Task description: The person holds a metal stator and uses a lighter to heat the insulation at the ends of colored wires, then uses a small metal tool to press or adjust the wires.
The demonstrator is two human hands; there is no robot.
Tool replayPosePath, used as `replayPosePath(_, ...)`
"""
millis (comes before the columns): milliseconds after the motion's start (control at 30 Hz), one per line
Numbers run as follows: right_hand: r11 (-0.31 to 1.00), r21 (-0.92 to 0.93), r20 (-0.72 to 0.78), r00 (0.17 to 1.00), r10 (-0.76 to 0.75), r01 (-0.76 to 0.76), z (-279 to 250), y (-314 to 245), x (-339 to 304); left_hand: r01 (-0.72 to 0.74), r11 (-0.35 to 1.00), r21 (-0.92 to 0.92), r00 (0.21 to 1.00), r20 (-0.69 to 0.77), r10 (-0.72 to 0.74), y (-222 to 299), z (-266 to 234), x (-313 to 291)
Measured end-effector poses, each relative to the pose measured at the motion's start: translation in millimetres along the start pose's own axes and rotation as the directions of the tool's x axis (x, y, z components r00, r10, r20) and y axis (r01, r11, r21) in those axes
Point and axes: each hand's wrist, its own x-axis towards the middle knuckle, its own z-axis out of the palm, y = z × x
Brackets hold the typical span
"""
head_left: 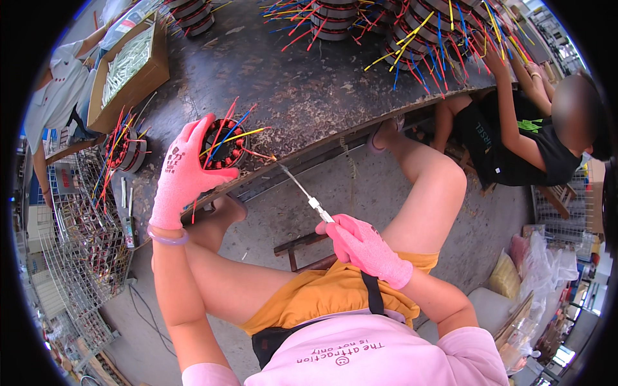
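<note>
My left hand [183, 170], in a pink glove, wraps round the near left side of a small motor stator [232, 154] at the table's edge. Its thumb and fingers are spread along the stator's rim. Red, blue and yellow wires stick up from the red-wound core. In my right hand [368, 248], also pink-gloved, is a slim tool [313, 202] with a white handle and a long thin metal shaft. The shaft's tip meets or nearly meets the end of a red wire [257, 155] reaching out to the right. A small orange spot shows there; I cannot tell what it is.
Another stator [129, 152] stands to the left, near a cardboard box [145, 67] of thin white tubes. Several wired stators [335, 22] crowd the dark table's [277, 83] far side. A person [515, 122] sits at the right, another [61, 109] at the left. Wire racks [74, 257] stand lower left.
</note>
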Motion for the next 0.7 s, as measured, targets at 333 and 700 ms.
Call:
replayPosePath(333, 0.993, 0.045, -0.005, 0.994, 0.105, -0.105, 1, -7, -2, 0.02, 1.0, -0.018, 1.0, 0.015, -0.019, 1, -2, 0)
replayPosePath(700, 0.995, 0.064, -0.008, 0.997, 0.081, -0.08, 1, 0, 0, -0.005, 1.0, -0.009, 1.0, 0.017, 0.005, -5, 1, 1)
